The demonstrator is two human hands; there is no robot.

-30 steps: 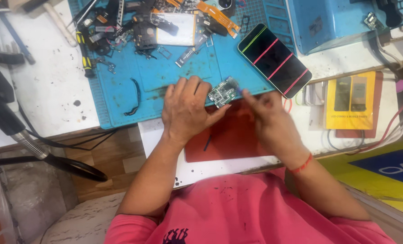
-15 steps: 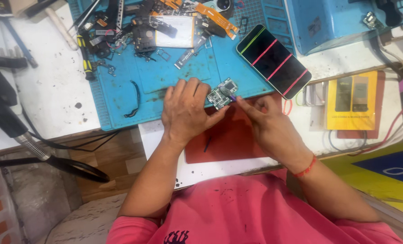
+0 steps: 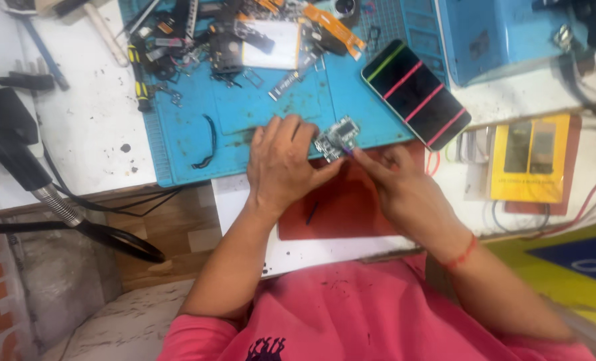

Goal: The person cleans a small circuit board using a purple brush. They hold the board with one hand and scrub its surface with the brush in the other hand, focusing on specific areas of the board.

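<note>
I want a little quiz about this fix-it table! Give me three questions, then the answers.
1. True or false: the left hand rests on the small circuit board.
2. Which colour is the mat under the heap of loose parts: A red, B blue, C green?
3. What lies to the right of the board, black with pink stripes?

Key:
1. True; the right hand touches the board's edge too, with a fingertip.
2. B.
3. A phone, lying flat.
</note>
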